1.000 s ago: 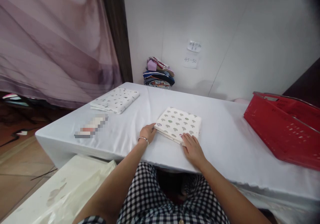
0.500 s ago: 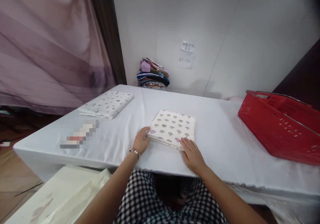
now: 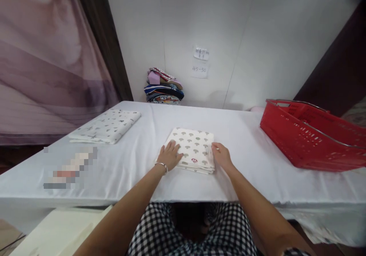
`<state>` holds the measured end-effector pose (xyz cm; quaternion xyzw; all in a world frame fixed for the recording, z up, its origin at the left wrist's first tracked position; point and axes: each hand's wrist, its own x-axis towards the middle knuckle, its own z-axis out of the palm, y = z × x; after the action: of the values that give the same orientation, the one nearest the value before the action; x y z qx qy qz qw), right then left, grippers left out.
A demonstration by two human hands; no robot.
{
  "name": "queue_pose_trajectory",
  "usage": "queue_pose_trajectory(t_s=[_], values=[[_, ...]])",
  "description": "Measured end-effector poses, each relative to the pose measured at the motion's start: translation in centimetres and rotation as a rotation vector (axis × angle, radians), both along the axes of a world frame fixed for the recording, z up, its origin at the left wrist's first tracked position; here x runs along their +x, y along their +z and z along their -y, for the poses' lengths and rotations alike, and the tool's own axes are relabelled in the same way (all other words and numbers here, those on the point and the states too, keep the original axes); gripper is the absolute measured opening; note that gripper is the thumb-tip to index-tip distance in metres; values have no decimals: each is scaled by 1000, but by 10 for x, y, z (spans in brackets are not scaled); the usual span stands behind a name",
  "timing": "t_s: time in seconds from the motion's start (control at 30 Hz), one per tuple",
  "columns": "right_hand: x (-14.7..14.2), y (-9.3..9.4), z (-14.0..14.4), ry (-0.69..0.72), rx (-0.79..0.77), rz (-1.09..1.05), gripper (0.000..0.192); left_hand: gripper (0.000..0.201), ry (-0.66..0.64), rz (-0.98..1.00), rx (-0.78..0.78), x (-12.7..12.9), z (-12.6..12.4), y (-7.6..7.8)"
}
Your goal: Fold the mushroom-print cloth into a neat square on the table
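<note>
Curtain (image 3: 37, 69), pinkish, upper left of frame. Pixelated object (image 3: 68, 170) on white-covered desk (image 3: 243, 183), lower left; folded print cloth (image 3: 107, 125) just above it. Fabric stack (image 3: 163, 88) by the wall (image 3: 183, 19), upper centre. Left hand (image 3: 169, 156): fingers spread flat, gripping nothing, atop mushroom-print cloth (image 3: 196, 146), which lies folded at frame centre. Right hand (image 3: 222, 156) at that cloth's right edge, fingers curled; cannot tell whether they pinch it. Red basket (image 3: 303, 143), far right.

2 wht cloths (image 3: 197, 147) (image 3: 107, 126), 1 bskt (image 3: 303, 147), 2 notes (image 3: 201, 53) (image 3: 199, 70)
</note>
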<state>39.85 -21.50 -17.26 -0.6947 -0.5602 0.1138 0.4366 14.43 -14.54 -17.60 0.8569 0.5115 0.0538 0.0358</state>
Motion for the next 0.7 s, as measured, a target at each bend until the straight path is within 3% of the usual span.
queue_pose_trajectory(t_s=[0.13, 0.27, 0.37, 0.53, 0.7], values=[[27, -8, -22, -113, -247, -135, 23, 57, -2, -30, -70, -3, -2, 6], [29, -11, -33, -110, -291, -128, 27, 58, 13, -51, -196, 4, -14, 26], [27, -9, -39, -126, -316, -103, 30, 61, 34, -40, -162, 19, -26, 35], [26, -6, -47, -132, -346, -75, 30, 65, 5, -86, -84, 38, -36, 19], [23, -4, -50, -142, -372, -41, 32, 66, -6, -87, -77, 37, -37, 5]])
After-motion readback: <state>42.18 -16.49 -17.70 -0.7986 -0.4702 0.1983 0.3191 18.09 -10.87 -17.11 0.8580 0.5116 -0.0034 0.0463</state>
